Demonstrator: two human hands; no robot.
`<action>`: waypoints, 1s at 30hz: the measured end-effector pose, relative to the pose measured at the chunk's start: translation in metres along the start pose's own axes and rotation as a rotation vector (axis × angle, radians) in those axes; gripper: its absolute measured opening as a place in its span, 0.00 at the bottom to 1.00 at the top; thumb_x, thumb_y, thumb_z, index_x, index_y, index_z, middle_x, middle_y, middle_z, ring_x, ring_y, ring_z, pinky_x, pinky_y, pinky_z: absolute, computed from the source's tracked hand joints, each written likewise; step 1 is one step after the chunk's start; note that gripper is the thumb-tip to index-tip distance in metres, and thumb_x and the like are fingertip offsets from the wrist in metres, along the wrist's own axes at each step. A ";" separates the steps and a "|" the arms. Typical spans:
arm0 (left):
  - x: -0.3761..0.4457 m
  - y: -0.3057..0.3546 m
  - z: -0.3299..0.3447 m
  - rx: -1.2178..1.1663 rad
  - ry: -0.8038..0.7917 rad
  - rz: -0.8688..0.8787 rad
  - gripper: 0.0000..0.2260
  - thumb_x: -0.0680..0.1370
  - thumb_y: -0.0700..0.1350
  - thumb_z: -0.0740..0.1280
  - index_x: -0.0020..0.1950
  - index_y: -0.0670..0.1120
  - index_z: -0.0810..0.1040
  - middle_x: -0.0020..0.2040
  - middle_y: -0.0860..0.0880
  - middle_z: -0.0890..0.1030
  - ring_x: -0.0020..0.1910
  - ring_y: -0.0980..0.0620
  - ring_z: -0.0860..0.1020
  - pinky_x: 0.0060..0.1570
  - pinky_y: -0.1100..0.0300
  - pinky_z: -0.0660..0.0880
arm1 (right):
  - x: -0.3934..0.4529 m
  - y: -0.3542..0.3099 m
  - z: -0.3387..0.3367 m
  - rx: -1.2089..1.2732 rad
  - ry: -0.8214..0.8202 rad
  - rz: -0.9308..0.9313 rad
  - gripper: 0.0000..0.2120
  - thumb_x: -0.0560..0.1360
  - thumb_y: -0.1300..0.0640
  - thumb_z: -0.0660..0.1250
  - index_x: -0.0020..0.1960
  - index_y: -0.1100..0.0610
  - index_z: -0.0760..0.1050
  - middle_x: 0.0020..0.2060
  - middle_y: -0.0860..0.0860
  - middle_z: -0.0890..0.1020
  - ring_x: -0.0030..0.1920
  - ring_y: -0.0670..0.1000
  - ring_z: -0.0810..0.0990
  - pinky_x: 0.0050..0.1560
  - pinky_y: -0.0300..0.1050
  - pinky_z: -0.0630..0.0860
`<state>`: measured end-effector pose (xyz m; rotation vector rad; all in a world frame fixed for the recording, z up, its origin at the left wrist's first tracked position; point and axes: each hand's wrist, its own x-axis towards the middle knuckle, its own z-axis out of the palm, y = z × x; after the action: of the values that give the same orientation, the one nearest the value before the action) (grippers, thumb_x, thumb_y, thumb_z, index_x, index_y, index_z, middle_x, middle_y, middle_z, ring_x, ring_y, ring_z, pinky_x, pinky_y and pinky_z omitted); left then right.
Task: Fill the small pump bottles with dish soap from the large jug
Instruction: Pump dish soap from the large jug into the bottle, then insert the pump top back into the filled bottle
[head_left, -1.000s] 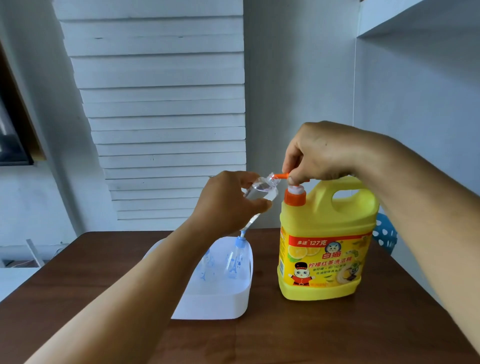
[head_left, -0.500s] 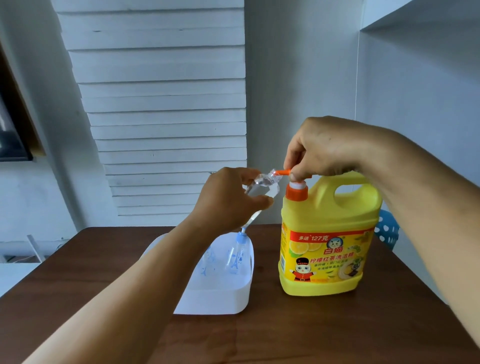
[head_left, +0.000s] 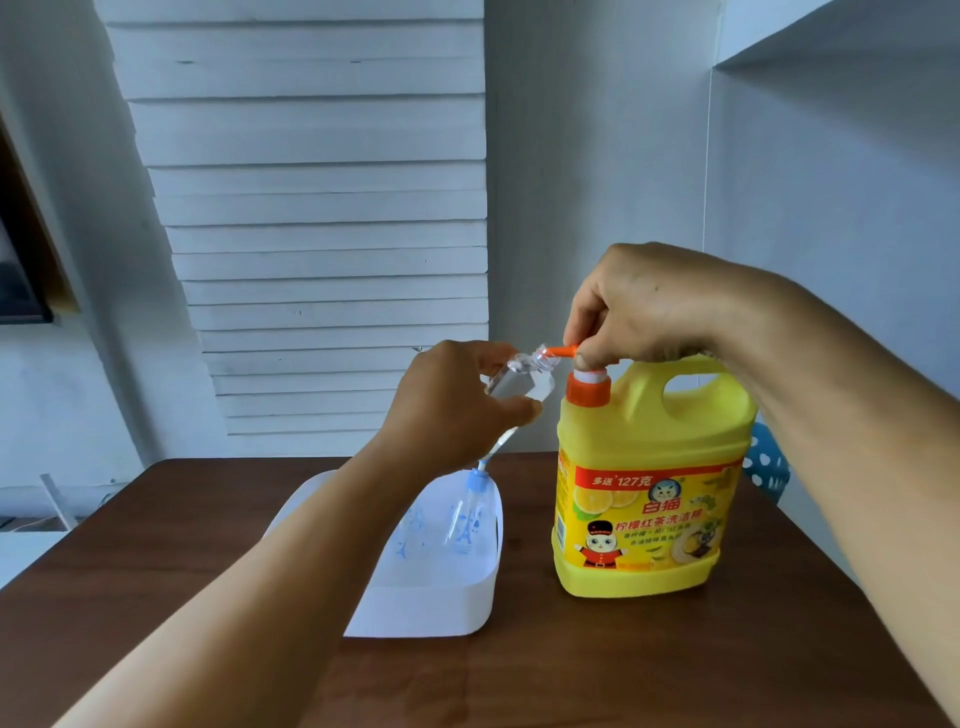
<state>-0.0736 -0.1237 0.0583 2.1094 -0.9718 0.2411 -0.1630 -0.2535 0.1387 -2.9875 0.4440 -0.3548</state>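
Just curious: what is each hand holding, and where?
Left hand grips a clear bottle round its body. Right hand pinches the jug's orange pump head.

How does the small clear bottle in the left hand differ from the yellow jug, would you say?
The small clear bottle is transparent, the yellow jug opaque. The bottle is far smaller. It is held tilted in the air by the left hand; the jug stands upright on the table.
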 end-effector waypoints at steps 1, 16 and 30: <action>0.000 0.000 0.000 -0.010 0.002 -0.002 0.18 0.68 0.49 0.73 0.57 0.53 0.80 0.51 0.54 0.83 0.44 0.57 0.77 0.40 0.70 0.69 | 0.000 -0.001 -0.001 -0.005 0.003 0.002 0.06 0.68 0.55 0.74 0.45 0.50 0.84 0.36 0.44 0.81 0.35 0.43 0.74 0.31 0.38 0.68; -0.006 0.002 0.013 -0.341 -0.054 -0.190 0.18 0.66 0.48 0.76 0.53 0.47 0.78 0.48 0.51 0.81 0.44 0.51 0.80 0.42 0.54 0.80 | -0.004 -0.001 0.001 0.116 0.125 0.044 0.07 0.72 0.58 0.70 0.49 0.53 0.83 0.45 0.50 0.83 0.46 0.50 0.80 0.37 0.36 0.71; -0.008 -0.004 0.009 -0.390 0.012 -0.198 0.17 0.67 0.50 0.76 0.51 0.49 0.77 0.48 0.52 0.81 0.46 0.53 0.79 0.43 0.62 0.75 | -0.008 -0.004 0.005 0.134 0.164 0.076 0.07 0.74 0.58 0.68 0.51 0.53 0.82 0.46 0.51 0.82 0.45 0.50 0.78 0.34 0.35 0.69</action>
<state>-0.0774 -0.1247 0.0464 1.8233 -0.7277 -0.0351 -0.1688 -0.2473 0.1328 -2.8142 0.5254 -0.5999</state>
